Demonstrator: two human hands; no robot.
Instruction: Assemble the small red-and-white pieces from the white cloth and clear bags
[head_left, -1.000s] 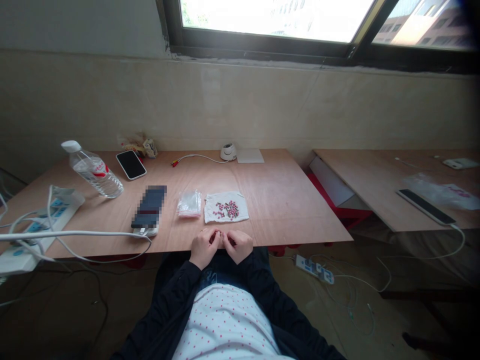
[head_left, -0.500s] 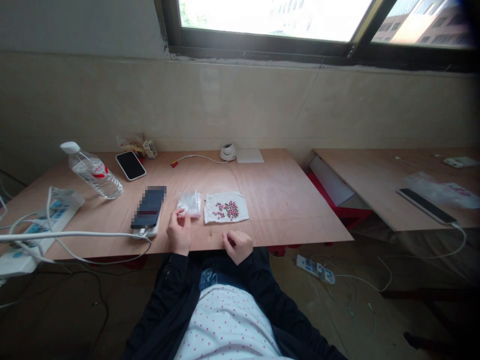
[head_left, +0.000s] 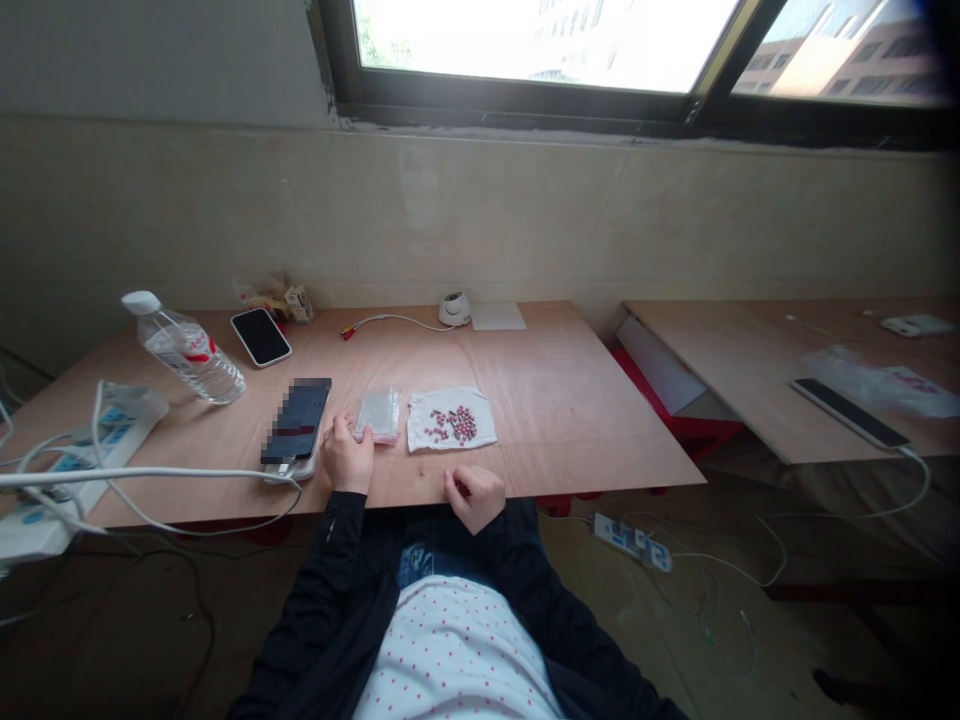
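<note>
My left hand [head_left: 347, 456] rests on the table with its fingers apart. Its thumb side is at the lower left corner of a stack of small clear plastic bags [head_left: 377, 412], and I see nothing held in it. At the table's front edge my right hand [head_left: 476, 496] is curled closed; whatever its fingers may hold is hidden. Just beyond it lies a white cloth [head_left: 484, 415], with many tiny pink and dark pieces [head_left: 463, 424] heaped on it.
Left of my left hand are a dark phone [head_left: 298, 420] on a white power bank with a cable, a water bottle [head_left: 191, 350] and a power strip [head_left: 101, 450]. Another phone [head_left: 261, 337] and a small white dome camera [head_left: 454, 309] sit farther back. A second table [head_left: 750, 370] stands right.
My left hand has shifted slightly left, and its fingers have spread from the bags' lower edge toward the phone. The right hand stays closed in the same place.
</note>
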